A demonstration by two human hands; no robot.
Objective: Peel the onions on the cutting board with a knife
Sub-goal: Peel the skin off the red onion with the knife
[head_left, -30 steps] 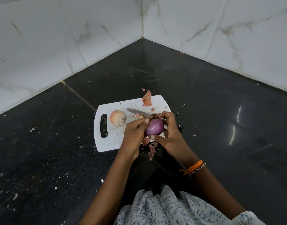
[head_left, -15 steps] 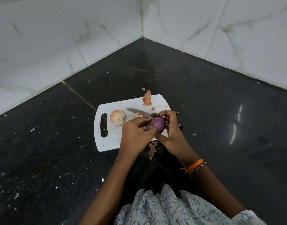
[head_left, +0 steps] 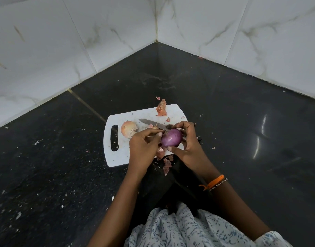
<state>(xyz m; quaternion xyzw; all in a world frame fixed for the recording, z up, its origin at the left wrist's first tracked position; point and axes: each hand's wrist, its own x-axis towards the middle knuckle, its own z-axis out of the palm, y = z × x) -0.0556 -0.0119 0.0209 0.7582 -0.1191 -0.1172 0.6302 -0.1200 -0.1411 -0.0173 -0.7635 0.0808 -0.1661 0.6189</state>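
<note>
A shiny purple peeled onion (head_left: 171,138) is held above the near right part of the white cutting board (head_left: 117,157). My right hand (head_left: 186,147) grips it from the right, fingers curled over its top and underside. My left hand (head_left: 144,148) pinches at the onion's left end with thumb and fingertips. A second onion (head_left: 128,129) with its tan skin on lies on the board beside the handle slot. The knife (head_left: 151,123) lies flat on the board behind my hands, blade pointing left, handle hidden by my right hand.
Onion skins lie at the board's far edge (head_left: 161,108) and on the dark floor just below my hands (head_left: 166,165). White marble-look walls meet in a corner behind the board. My patterned garment fills the bottom of the view. Small scraps dot the floor.
The onion has been turned in my hands, so more of its purple side shows. My left fingers shifted from covering its front to pinching its left end.
</note>
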